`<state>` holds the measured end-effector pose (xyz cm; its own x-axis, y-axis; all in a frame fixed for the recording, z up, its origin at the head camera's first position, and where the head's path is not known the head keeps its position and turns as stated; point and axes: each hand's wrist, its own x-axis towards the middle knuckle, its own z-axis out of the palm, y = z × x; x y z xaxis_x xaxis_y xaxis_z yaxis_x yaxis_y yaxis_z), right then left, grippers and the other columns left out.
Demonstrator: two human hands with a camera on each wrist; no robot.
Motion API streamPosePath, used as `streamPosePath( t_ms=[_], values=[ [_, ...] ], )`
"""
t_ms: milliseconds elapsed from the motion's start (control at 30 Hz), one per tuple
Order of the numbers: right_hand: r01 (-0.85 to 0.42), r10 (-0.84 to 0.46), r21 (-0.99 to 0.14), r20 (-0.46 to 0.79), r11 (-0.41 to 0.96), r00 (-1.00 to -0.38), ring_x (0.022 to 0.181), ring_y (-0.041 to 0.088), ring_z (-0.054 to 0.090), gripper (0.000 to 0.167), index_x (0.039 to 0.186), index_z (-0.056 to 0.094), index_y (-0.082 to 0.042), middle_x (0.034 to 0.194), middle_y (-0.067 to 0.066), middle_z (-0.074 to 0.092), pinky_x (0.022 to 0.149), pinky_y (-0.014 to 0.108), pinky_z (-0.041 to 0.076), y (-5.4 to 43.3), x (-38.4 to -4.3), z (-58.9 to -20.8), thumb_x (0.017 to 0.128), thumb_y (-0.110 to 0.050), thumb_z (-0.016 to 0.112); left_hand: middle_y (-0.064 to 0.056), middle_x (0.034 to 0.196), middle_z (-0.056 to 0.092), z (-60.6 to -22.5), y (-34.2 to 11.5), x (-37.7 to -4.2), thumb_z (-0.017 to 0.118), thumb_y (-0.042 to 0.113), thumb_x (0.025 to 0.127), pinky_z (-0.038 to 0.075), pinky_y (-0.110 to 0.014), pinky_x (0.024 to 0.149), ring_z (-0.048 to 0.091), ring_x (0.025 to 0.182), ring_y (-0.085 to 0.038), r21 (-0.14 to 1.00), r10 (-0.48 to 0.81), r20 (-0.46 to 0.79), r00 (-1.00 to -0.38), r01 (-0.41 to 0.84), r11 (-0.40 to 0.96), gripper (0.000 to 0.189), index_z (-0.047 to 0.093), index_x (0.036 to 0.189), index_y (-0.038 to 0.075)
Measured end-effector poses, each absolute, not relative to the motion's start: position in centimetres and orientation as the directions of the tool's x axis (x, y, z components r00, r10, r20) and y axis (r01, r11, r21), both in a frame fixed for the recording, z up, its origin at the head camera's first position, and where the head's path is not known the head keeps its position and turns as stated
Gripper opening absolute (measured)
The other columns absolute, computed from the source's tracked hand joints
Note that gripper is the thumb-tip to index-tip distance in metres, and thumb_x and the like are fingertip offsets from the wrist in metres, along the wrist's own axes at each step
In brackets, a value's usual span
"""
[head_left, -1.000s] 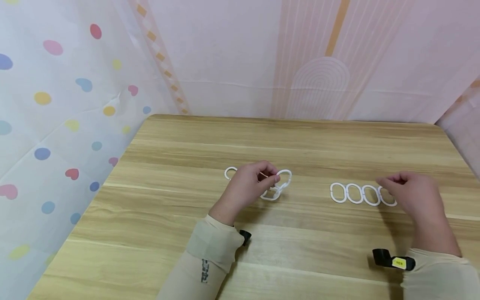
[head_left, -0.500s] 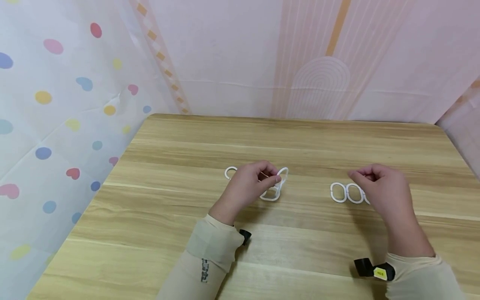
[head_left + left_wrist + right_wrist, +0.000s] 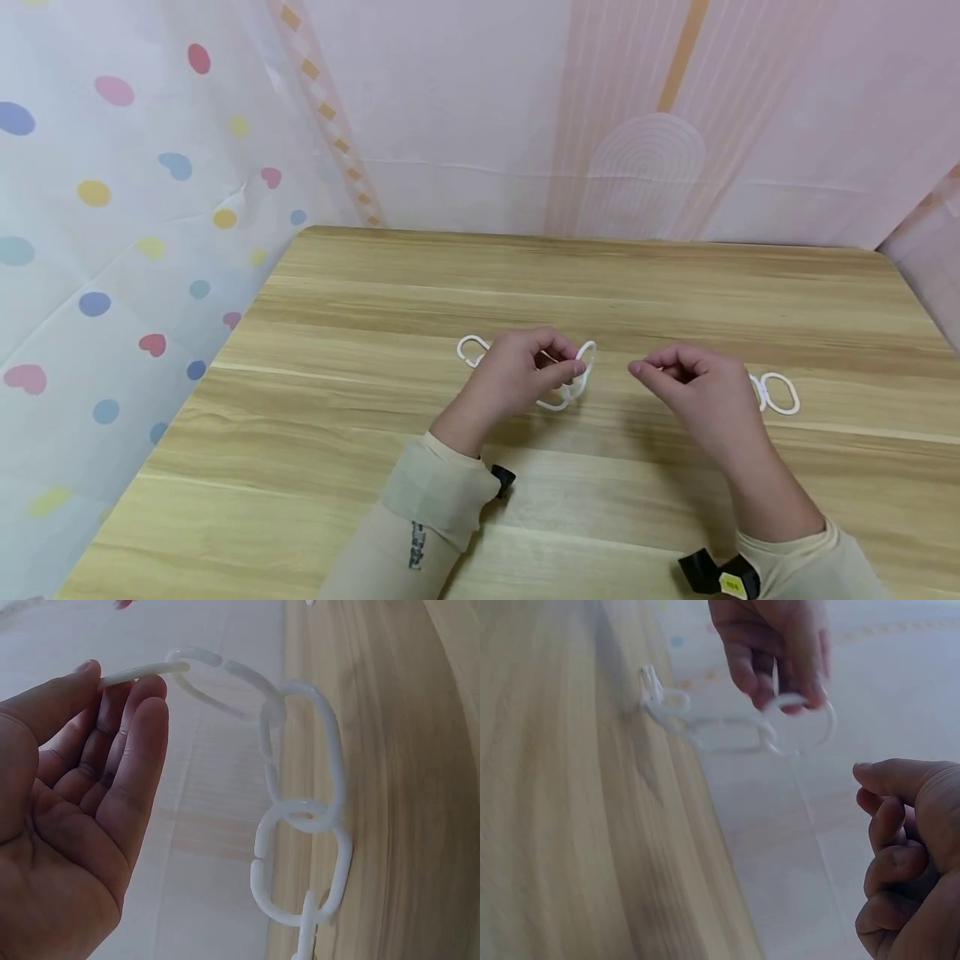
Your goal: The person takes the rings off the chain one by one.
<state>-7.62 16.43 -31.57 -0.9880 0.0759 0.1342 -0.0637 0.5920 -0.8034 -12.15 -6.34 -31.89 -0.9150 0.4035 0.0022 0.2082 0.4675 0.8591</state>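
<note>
In the head view my left hand [image 3: 517, 371] is raised over the table, holding one end of a chain of white oval plastic links [image 3: 592, 360]. The left wrist view shows the thumb and fingers pinching the end link [image 3: 135, 673], seen edge-on. Further split-sided links [image 3: 336, 750] hang from it, hooked into one another, down toward the wood. My right hand [image 3: 701, 400] hovers apart to the right, fingers curled and thumb against the index finger. In the right wrist view, no link shows at the fingertips of this hand [image 3: 915, 847].
Separate white links [image 3: 793, 392] lie on the wooden table [image 3: 570, 517], partly hidden behind my right hand. Another part of the chain [image 3: 461, 350] lies left of my left hand. A pink patterned cloth [image 3: 465, 108] hangs behind the table, and a dotted one [image 3: 45, 333] at the left.
My right hand has moved left from the right end of the row of links toward my left hand. It now covers the row's left part. My left hand still holds the chain.
</note>
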Motion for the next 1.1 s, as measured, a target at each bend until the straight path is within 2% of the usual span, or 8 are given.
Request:
streamPosePath(
  t_ms=[333, 767, 1100],
  values=[
    [-0.137, 0.003, -0.815, 0.167, 0.563, -0.986, 0.061, 0.010, 0.052, 0.007, 0.085, 0.076, -0.013, 0.066, -0.002, 0.060, 0.053, 0.022, 0.043, 14.2, -6.7, -31.7, 0.086, -0.018, 0.081, 0.004, 0.084, 0.066, -31.9, -5.6, -11.7, 0.075, 0.016, 0.092, 0.054, -0.025, 0.066, 0.063, 0.073, -0.011, 0.902, 0.453, 0.043, -0.891, 0.230, 0.367, 0.007, 0.071, 0.090, 0.012],
    [-0.233, -0.032, -0.783, 0.264, 0.576, -0.964, 0.054, 0.006, 0.046, 0.009, 0.083, 0.078, -0.014, 0.058, -0.006, 0.053, 0.048, 0.023, 0.039, 12.7, -6.3, -32.4, 0.080, -0.015, 0.086, 0.004, 0.081, 0.066, -31.7, -5.3, -11.3, 0.075, 0.016, 0.092, 0.052, -0.022, 0.066, 0.061, 0.072, -0.009, 0.908, 0.470, 0.018, -0.883, 0.211, 0.362, 0.010, 0.068, 0.086, 0.012],
    [-0.258, -0.032, -0.733, 0.308, 0.630, -0.951, 0.055, 0.005, 0.046, 0.008, 0.078, 0.076, -0.013, 0.060, -0.008, 0.053, 0.050, 0.023, 0.039, 12.7, -6.4, -32.9, 0.082, -0.010, 0.081, 0.004, 0.085, 0.068, -31.7, -5.0, -11.2, 0.075, 0.018, 0.093, 0.056, -0.025, 0.068, 0.067, 0.073, -0.013, 0.926, 0.486, 0.012, -0.874, 0.194, 0.324, 0.008, 0.071, 0.089, 0.012]
  ],
)
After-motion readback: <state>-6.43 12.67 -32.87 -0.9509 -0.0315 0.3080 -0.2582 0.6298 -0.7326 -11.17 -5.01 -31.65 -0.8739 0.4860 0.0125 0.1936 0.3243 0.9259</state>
